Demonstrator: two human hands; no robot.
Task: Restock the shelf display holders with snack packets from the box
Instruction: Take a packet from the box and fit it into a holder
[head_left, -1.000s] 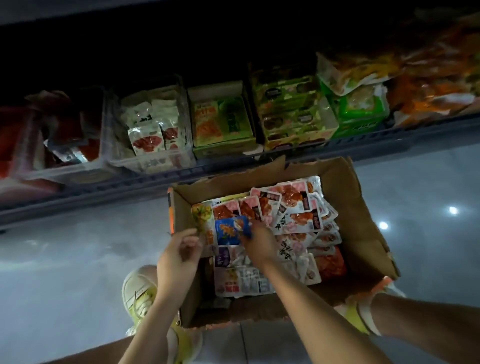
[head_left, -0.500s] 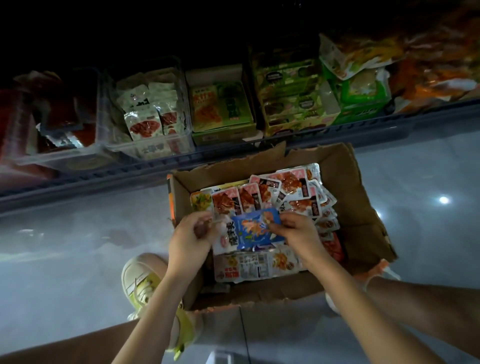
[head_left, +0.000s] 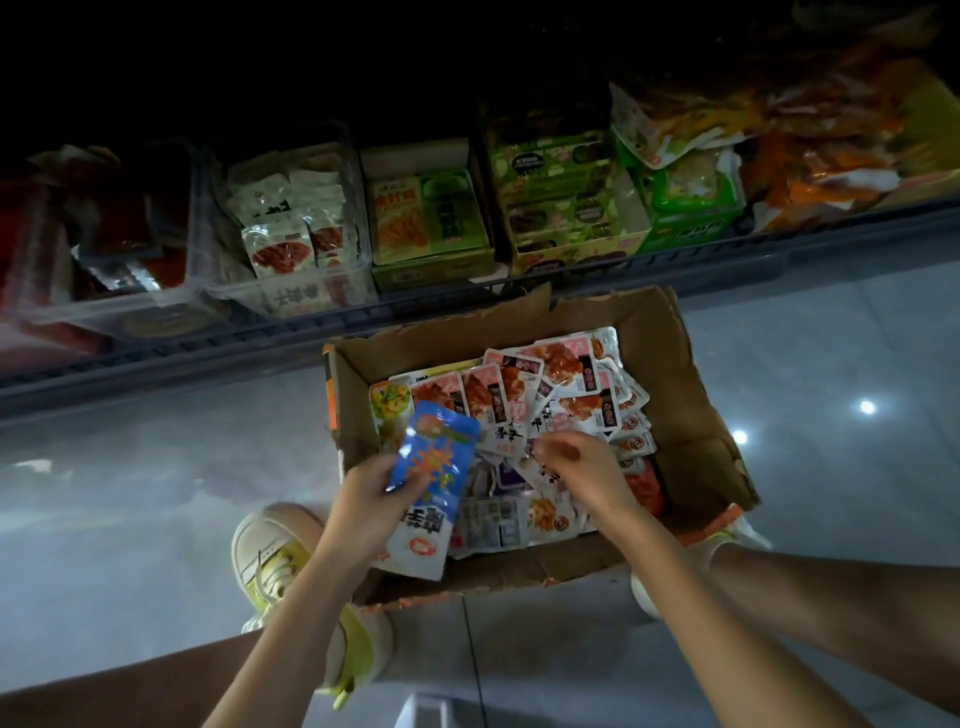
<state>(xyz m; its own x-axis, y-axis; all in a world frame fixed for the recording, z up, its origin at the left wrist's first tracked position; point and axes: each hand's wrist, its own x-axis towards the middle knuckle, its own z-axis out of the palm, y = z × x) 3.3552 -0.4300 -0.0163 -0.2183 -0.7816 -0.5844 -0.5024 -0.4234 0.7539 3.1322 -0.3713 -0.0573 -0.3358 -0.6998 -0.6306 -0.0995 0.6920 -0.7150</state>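
Note:
An open cardboard box (head_left: 685, 395) stands on the floor below a low shelf, filled with several small snack packets (head_left: 550, 384), mostly red and white. My left hand (head_left: 363, 504) grips a blue packet (head_left: 436, 457) together with a white packet (head_left: 426, 535) at the box's left edge. My right hand (head_left: 576, 467) hovers low over the packets in the middle of the box, fingers curled down among them; whether it pinches one I cannot tell. On the shelf a clear plastic holder (head_left: 291, 296) contains white and red packets.
The shelf rail (head_left: 208, 343) runs above the box. More holders stand on it: a green carton (head_left: 431, 223), a green-yellow display box (head_left: 566, 208), orange bags (head_left: 810, 145) at right, red packs (head_left: 119, 234) at left. My feet in yellow-white shoes (head_left: 270, 561) flank the box.
The blue packet has passed from my right hand to my left and moved left to the box edge. My right hand has dropped back onto the packets in the box.

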